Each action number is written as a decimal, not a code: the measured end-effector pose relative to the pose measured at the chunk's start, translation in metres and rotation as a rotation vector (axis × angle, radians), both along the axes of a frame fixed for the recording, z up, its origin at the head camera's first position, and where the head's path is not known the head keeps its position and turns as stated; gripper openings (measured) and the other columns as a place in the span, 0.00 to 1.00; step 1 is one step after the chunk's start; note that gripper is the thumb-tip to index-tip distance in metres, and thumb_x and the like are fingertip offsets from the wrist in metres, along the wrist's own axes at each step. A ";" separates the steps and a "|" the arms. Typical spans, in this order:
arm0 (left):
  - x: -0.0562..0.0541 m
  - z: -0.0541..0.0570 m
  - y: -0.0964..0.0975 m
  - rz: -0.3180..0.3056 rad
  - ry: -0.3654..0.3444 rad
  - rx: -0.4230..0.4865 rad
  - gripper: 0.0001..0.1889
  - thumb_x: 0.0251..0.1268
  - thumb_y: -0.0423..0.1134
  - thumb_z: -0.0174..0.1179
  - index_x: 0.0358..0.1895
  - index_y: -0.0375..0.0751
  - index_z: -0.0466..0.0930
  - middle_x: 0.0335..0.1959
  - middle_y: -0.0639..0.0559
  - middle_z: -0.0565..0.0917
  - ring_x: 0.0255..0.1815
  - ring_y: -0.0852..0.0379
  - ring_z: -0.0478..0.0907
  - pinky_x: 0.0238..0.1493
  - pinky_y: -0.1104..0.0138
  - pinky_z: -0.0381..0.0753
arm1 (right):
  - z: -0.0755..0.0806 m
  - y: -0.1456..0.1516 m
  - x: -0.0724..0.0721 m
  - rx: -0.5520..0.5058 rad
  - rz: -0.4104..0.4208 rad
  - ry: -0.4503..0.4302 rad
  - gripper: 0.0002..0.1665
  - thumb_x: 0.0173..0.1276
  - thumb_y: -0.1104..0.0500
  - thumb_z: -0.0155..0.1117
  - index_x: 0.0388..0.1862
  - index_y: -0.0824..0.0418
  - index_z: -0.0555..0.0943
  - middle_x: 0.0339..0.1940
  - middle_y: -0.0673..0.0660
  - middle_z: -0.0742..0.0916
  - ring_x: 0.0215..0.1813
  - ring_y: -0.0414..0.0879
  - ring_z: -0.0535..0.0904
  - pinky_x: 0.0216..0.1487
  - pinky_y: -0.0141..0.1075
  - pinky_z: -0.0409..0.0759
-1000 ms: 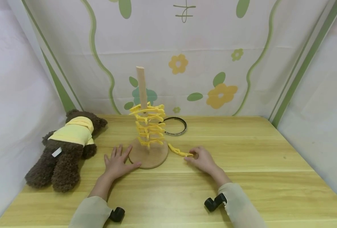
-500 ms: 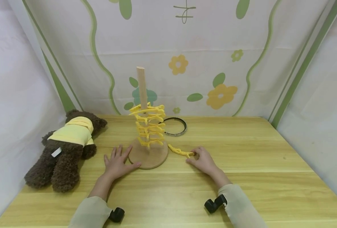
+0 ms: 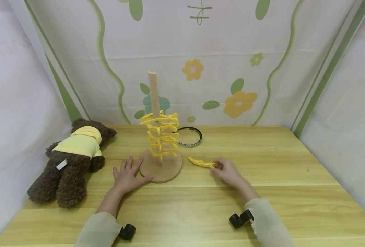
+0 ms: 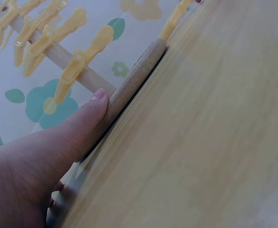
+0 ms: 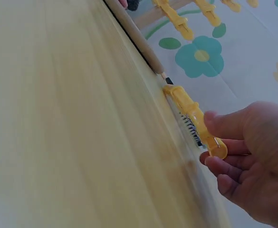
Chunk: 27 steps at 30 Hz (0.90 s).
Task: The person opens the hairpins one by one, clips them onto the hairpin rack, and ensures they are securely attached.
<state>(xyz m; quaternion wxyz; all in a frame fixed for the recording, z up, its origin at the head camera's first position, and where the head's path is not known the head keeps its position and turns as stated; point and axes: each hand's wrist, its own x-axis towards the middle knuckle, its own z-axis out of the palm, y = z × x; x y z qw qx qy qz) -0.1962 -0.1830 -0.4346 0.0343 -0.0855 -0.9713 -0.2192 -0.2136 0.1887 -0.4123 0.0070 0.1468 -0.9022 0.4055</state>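
A wooden post (image 3: 153,94) rises from a round base (image 3: 161,173), with several yellow hair clips (image 3: 164,137) attached one above another along its lower part. My left hand (image 3: 127,176) lies spread at the base's left side; in the left wrist view its thumb (image 4: 89,114) touches the base's rim. Right of the base, my right hand (image 3: 227,171) pinches one end of a long yellow hair clip (image 3: 201,163) between thumb and fingers. The right wrist view shows that clip (image 5: 188,109) from the side, its free end pointing toward the base, low over the table.
Behind the stand lies a black headband (image 3: 191,145) with a sparkly, toothed band. A brown teddy bear (image 3: 77,154) in a yellow top lies face down on the left of the wooden table (image 3: 278,164). A printed white cloth (image 3: 219,41) hangs behind the table.
My right hand has shifted to the right, drawing the hair clip away from the base. My left hand and the stand stay where they were.
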 end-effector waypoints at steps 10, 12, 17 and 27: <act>0.001 0.003 0.001 0.002 -0.002 -0.004 0.48 0.41 0.73 0.48 0.66 0.48 0.53 0.64 0.32 0.46 0.63 0.34 0.36 0.47 0.35 0.26 | 0.036 0.045 -0.003 0.082 0.085 0.111 0.17 0.62 0.63 0.54 0.47 0.73 0.72 0.34 0.58 0.79 0.34 0.47 0.73 0.33 0.39 0.72; 0.001 0.003 0.001 0.002 -0.004 -0.008 0.49 0.41 0.73 0.48 0.66 0.48 0.52 0.64 0.32 0.45 0.63 0.34 0.36 0.47 0.36 0.26 | 0.046 0.052 -0.006 0.069 0.077 0.149 0.16 0.62 0.64 0.54 0.46 0.73 0.72 0.33 0.58 0.79 0.33 0.47 0.74 0.32 0.38 0.73; 0.000 0.003 0.000 0.002 0.000 -0.003 0.49 0.41 0.73 0.48 0.66 0.48 0.52 0.64 0.32 0.45 0.63 0.34 0.35 0.48 0.36 0.25 | 0.081 0.062 -0.013 0.058 0.023 0.201 0.15 0.62 0.62 0.55 0.43 0.73 0.74 0.28 0.59 0.79 0.27 0.46 0.72 0.25 0.33 0.71; 0.001 0.002 0.000 0.002 -0.014 0.004 0.49 0.40 0.74 0.47 0.66 0.48 0.51 0.65 0.33 0.44 0.63 0.34 0.34 0.47 0.36 0.24 | 0.145 0.052 -0.032 -0.013 0.029 0.284 0.11 0.61 0.61 0.57 0.36 0.71 0.76 0.21 0.58 0.76 0.19 0.42 0.65 0.17 0.30 0.64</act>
